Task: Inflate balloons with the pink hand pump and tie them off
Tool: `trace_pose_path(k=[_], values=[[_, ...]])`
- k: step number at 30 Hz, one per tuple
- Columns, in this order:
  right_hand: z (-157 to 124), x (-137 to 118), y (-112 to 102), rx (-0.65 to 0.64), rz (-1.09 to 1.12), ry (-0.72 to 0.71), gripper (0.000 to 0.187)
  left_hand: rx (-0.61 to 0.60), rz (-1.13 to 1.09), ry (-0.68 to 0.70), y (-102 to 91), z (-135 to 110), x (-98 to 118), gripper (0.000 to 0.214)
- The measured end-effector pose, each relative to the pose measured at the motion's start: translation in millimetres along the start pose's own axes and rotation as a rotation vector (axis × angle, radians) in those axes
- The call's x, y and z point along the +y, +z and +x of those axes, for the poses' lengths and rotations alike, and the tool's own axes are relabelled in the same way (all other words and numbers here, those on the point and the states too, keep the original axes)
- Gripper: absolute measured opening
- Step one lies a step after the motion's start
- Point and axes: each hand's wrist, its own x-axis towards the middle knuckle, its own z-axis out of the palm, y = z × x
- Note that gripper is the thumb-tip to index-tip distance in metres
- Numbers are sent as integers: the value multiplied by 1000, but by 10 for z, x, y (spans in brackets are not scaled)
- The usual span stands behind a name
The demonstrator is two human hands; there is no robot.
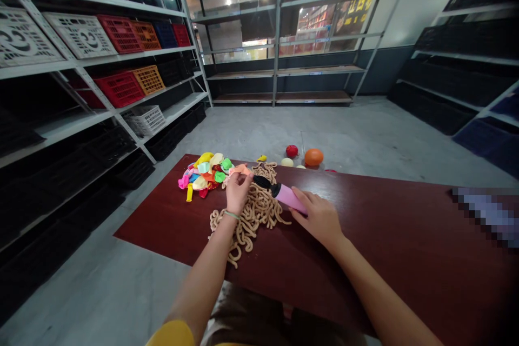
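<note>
My right hand is wrapped round the pink barrel of a balloon hand pump. The pump's black tapered end points left toward my left hand. With its fingers pinched, my left hand holds a peach-coloured balloon beside the nozzle tip. Whether the balloon's neck sits on the nozzle is hidden by the fingers. Below both hands spreads a heap of long, curly beige strands. Just left of the heap lies a pile of limp, many-coloured balloons.
All this lies on a dark red table. A pixelated object is at its right. On the floor beyond the far edge are blown-up balloons, among them an orange one and a red one. Shelves with plastic crates line the left.
</note>
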Motion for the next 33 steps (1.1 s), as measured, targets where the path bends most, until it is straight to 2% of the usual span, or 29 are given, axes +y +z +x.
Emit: trace_pose_path(k=[6, 12, 16, 20, 23, 25, 28, 31, 33], values=[[-4, -20, 18, 1, 25, 21, 49, -108, -101, -83, 68, -70, 51, 50], [13, -70, 49, 18, 116, 39, 51, -129, -424, -168, 196, -184, 186, 42], [10, -84, 39, 26, 168, 40, 53, -123, -599, -149, 398, -239, 381, 44], [22, -135, 72, 59, 211, 90, 57, 17, -572, -75, 685, -217, 536, 50], [42, -173, 143, 83, 182, 143, 62, 70, -578, -19, 882, -198, 600, 48], [49, -170, 189, 104, 186, 169, 60, 61, -589, -15, 978, -209, 624, 46], [41, -133, 227, 145, 216, 212, 50, -25, -567, -26, 1066, -265, 641, 46], [14, -98, 236, 173, 221, 237, 46, -66, -538, -27, 1096, -346, 642, 47], [-12, -83, 231, 156, 242, 199, 46, -58, -544, -10, 1065, -379, 650, 47]])
